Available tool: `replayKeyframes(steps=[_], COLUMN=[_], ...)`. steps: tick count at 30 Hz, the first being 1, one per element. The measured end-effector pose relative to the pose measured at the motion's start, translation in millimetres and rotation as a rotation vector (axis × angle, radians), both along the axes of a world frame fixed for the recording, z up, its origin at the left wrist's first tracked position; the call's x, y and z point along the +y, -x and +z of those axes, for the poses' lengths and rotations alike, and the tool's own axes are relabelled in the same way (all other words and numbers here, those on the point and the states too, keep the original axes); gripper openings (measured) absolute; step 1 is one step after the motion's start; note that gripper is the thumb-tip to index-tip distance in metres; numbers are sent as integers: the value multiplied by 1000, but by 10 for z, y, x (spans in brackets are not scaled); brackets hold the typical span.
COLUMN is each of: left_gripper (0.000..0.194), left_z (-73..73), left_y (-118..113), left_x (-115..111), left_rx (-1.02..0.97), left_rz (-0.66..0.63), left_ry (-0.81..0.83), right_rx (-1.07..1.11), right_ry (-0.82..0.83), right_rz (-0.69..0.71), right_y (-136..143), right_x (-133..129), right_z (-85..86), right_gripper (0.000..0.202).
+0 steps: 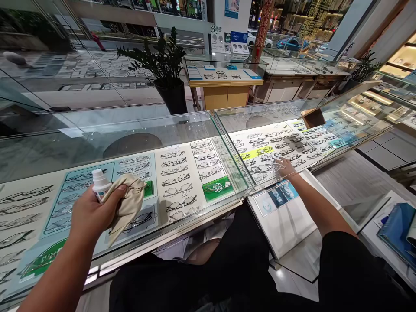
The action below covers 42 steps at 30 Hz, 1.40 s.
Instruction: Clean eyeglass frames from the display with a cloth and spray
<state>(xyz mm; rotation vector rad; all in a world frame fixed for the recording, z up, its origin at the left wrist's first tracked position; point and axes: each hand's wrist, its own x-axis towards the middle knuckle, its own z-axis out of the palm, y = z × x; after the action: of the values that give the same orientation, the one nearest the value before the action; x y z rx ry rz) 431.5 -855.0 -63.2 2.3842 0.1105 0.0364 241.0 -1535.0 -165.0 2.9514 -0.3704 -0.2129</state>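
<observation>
My left hand (97, 206) is closed round a small white spray bottle (100, 184) and a beige cloth (130, 195), above the left glass display case (208, 125). The cloth hangs down from my fingers. On the right, my right hand (285, 168) reaches to the front part of the right display case (253, 186), its fingers apart over the glass. Nothing shows in its grasp. Rows of eyeglasses (180, 201) lie in the left case, and more eyeglasses (260, 149) lie in the right one.
A brown box-like object (313, 118) rests on the right case. Behind the cases stand a potted plant (170, 86) and a wooden display table (227, 82). An open drawer (286, 221) juts out below the right case. A blue folder (398, 229) lies far right.
</observation>
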Motion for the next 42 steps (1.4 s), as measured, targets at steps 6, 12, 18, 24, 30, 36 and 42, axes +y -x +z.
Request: replayKeyframes(steps=[6,12,18,24,30,36,42], left_gripper=[45,48,45,44,43,41,41], left_z=[121,137,146,174,131,135,145], left_y=[40,45,90,152,156,165,170], left_x=[-106,-111,-116,-113,-71,-44,-29], left_rx=[-6,2,-24,-39,-44,-109,-132], left_rz=[15,-14,-39,-44,-48,-127,-184], left_ry=[-29,-44,-70,-109,-104,-114,-76], right_rx=[-9,82,151,217,0,-187,-167], right_ry=[13,28,31,-366,-312,23,163], right_rz=[-50,23,47,88,171,261,284], right_y=[-73,66,707,1376,1469,708,-7], right_x=[-62,59,395,890,1213,1189,1182], right_z=[-106,-8,298,1104,2168,2268,1858], right_gripper=[77,52,51,49,59,53,43])
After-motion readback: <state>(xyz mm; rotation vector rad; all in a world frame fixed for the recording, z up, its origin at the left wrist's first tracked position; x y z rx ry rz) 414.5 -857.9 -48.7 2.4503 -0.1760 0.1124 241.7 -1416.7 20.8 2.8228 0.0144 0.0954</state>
